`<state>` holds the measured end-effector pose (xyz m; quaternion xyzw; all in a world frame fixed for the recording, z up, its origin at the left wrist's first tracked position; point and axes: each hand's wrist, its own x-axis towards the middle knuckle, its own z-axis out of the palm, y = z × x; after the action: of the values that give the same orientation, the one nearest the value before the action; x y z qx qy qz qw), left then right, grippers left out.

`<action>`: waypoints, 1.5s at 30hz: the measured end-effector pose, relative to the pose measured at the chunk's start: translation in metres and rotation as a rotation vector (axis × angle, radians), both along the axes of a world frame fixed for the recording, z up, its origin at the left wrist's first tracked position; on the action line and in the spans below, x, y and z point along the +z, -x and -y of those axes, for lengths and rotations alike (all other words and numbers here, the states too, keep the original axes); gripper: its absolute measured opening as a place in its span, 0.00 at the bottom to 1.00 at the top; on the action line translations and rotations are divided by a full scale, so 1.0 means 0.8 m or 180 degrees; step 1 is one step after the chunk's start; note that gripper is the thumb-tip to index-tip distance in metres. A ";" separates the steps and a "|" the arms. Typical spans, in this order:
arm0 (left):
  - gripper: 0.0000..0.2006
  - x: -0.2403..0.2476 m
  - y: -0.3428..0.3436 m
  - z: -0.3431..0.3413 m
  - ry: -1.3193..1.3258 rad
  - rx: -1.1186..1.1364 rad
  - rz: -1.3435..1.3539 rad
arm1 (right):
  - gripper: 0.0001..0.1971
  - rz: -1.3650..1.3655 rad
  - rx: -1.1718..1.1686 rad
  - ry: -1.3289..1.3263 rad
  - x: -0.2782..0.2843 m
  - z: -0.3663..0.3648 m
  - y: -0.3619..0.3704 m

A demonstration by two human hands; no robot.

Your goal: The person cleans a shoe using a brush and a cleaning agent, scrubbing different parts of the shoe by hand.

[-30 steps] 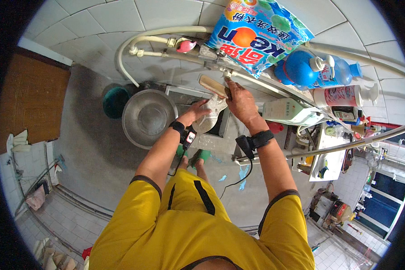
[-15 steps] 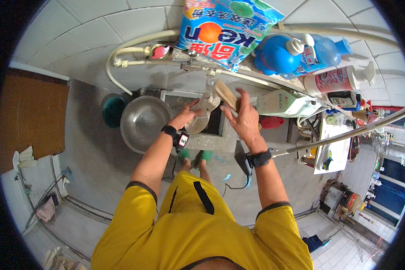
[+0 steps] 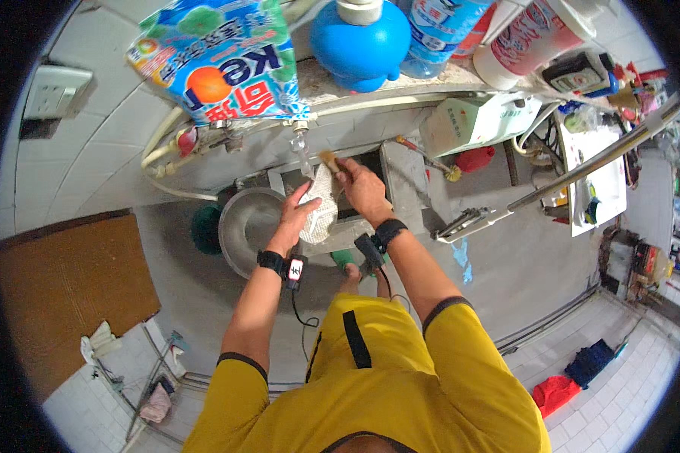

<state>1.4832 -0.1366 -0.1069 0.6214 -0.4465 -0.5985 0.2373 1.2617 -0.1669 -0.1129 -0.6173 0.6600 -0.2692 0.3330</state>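
My left hand grips a shoe with its pale, patterned sole turned up. My right hand is closed on a wooden scrubbing brush, close to the sole; the fingers hide much of the brush. Clear water runs from the tap down toward the upper end of the shoe. Beneath both hands lies the grey sink, its dark hollow partly covered by the shoe and hands.
A metal basin stands left of the sink, with a green bucket beyond it. On the ledge above are a washing powder bag, a blue pump bottle and other bottles. A long metal pole slants in from the right.
My right hand, spread beside the brush before, now grips it. The shoe sole has turned more upright in my left hand. My view has shifted to the right.
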 end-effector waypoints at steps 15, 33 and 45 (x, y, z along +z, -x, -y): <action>0.33 0.029 0.000 -0.010 -0.0067 0.0083 -0.0051 | 0.20 -0.0022 -0.0126 -0.0070 -0.003 -0.015 -0.022; 0.35 0.021 0.006 -0.038 0.0352 0.0006 0.0185 | 0.21 0.0880 -0.0512 -0.0718 0.015 -0.029 -0.028; 0.37 0.020 0.001 -0.065 -0.0007 0.1092 -0.0727 | 0.20 0.0653 -0.0462 -0.0907 0.005 0.002 -0.041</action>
<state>1.4822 -0.0846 -0.0909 0.6167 -0.3037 -0.6164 0.3842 1.2946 -0.1688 -0.1093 -0.4840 0.6968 -0.2578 0.4623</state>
